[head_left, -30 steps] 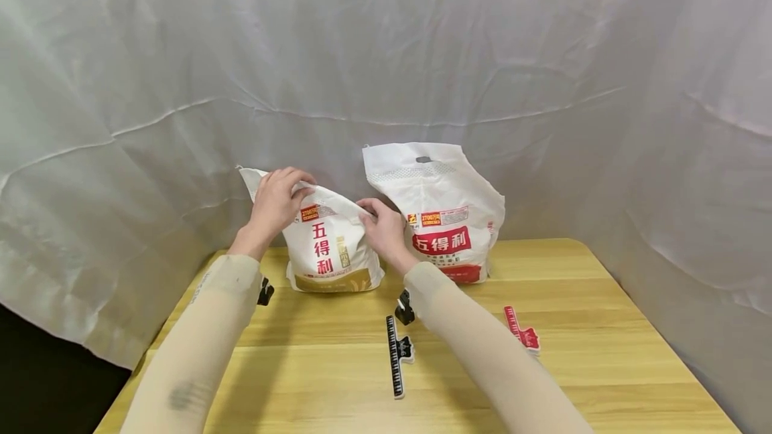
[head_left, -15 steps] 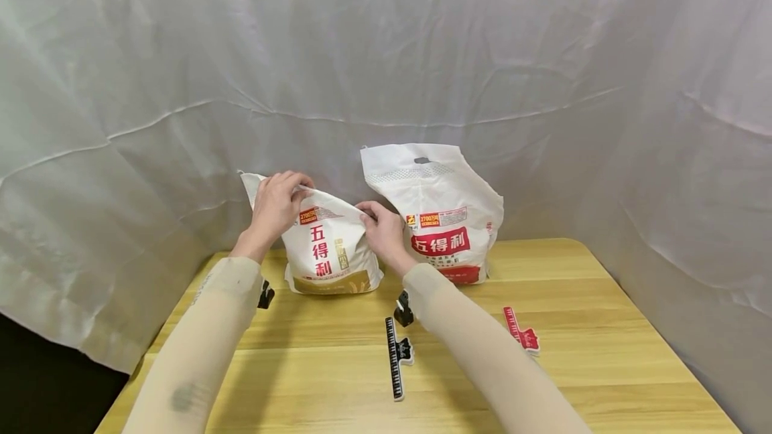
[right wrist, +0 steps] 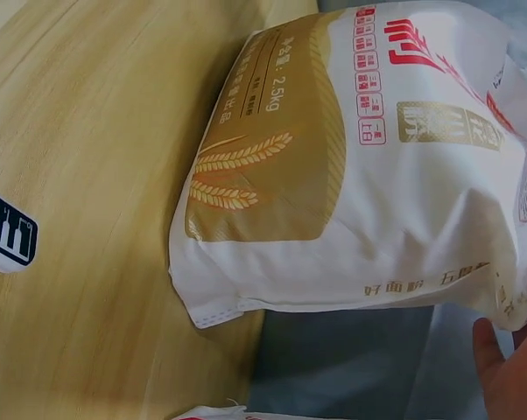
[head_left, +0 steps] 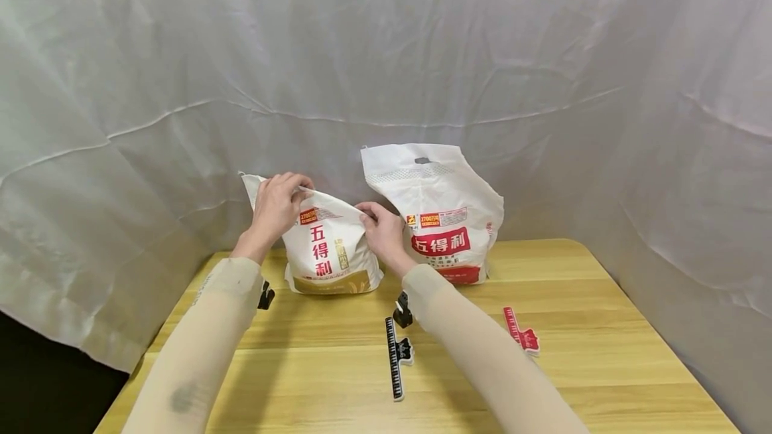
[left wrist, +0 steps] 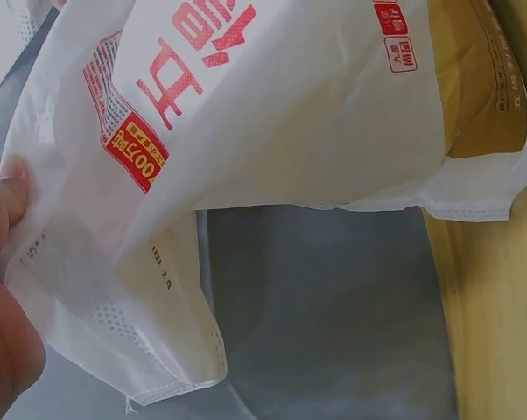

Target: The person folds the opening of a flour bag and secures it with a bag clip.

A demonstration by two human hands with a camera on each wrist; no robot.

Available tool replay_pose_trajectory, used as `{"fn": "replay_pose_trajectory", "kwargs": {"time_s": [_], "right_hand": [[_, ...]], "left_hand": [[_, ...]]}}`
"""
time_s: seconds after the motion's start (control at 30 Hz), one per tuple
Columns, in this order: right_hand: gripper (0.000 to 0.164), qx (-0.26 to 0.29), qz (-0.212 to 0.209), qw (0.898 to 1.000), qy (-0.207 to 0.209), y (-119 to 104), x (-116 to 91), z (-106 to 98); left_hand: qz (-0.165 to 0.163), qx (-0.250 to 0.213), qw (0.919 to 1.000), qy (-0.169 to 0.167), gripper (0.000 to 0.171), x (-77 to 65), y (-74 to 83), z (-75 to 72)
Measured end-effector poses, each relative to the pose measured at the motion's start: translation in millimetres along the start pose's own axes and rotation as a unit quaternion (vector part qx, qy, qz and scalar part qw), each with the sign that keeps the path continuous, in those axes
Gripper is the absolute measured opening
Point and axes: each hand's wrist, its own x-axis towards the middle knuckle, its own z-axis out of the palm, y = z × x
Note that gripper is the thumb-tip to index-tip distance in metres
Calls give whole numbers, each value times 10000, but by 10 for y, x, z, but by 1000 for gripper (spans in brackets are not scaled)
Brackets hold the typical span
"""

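A white flour bag (head_left: pixel 328 250) with red lettering and a gold band stands upright on the table. Its top is folded over and slopes down to the right. My left hand (head_left: pixel 277 206) pinches the top edge near the left corner, thumb in front; the left wrist view shows this thumb (left wrist: pixel 15 188) against the white cloth. At the top right side, my right hand (head_left: pixel 386 233) grips the bag between thumb and fingers. The right wrist view shows the gold panel (right wrist: pixel 263 149) with wheat ears and "2.5kg". Fingers behind the bag are hidden.
A second flour bag (head_left: pixel 446 220), with a red band and a handle hole, stands just right of the first. On the wooden table (head_left: pixel 326 367) lie a black piano-key clip (head_left: pixel 395 357) and a red one (head_left: pixel 521 331). Grey curtain (head_left: pixel 386 52) hangs behind.
Both hands and the top edge of the gold-band flour bag have come down very slightly. The grip looks the same, and the other bag and the clips stay put.
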Motion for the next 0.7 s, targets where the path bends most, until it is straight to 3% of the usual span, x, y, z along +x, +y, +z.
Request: {"fn": "replay_pose_trajectory", "kwargs": {"time_s": [0.3,0.7], "right_hand": [[30,-111,233,9992,-293,-85,-92,-89],[39,670,183,9973,-246,-117,-318,-239]], "left_hand": [[-2,-58,10000,2,8,-33,8,-25],[-160,-18,9998,-65,7,-68,5,-31]]}}
